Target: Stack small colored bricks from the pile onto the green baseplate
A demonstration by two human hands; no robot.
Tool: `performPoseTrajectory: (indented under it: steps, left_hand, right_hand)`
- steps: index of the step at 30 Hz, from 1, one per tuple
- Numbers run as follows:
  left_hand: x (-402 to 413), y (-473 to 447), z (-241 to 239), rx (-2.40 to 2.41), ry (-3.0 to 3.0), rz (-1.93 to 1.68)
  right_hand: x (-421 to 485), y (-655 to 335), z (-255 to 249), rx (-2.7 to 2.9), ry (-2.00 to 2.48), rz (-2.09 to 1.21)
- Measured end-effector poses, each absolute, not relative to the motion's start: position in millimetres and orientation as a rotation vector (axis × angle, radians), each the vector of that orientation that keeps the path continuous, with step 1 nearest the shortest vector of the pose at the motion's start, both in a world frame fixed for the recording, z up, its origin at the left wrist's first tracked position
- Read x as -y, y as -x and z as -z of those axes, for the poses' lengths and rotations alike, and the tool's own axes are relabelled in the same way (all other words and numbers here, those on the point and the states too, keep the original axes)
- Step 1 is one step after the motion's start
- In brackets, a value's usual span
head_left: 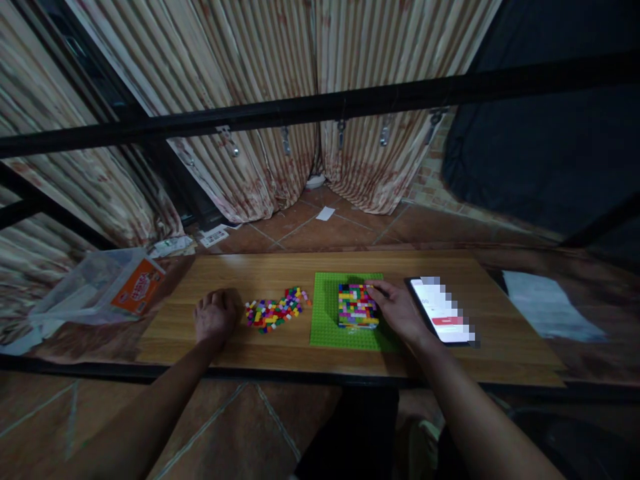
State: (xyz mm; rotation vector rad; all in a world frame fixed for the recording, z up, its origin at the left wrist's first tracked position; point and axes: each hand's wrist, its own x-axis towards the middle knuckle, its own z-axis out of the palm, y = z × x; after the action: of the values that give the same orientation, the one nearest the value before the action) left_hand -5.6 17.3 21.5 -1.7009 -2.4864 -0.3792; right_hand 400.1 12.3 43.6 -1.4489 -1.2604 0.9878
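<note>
A compact block of multicoloured toy building bricks stands on a green studded baseplate. My right hand reaches in from the right, its thumb and fingertips drawn together at the block's upper right corner. Any small brick between those fingertips is too small to make out. Left of the baseplate lies a loose pile of small coloured bricks, a few touching its edge. My left hand rests palm down on the wooden table, left of the pile, with loosely bent fingers and nothing visible in it.
A phone with a lit screen lies right of my right hand on the table. Beyond the left end stands a clear plastic box with an orange label. A dark metal bar with hanging clips crosses above; curtains hang behind.
</note>
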Motion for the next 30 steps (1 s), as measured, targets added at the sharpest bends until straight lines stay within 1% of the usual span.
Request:
performPoseTrajectory:
  steps: [13,22,30]
  left_hand:
    - [-16,3,-25,2.507,1.705,0.36]
    - [-20,5,-23,2.514,1.701,0.322]
    - [-20,8,-18,2.502,1.691,0.342]
  right_hand:
    - [-13,-402,-42,1.302,1.425,-0.983]
    - [-16,-399,-29,1.342,1.49,-0.968]
    - [-15,-394,-35,1.272,1.485,-1.005]
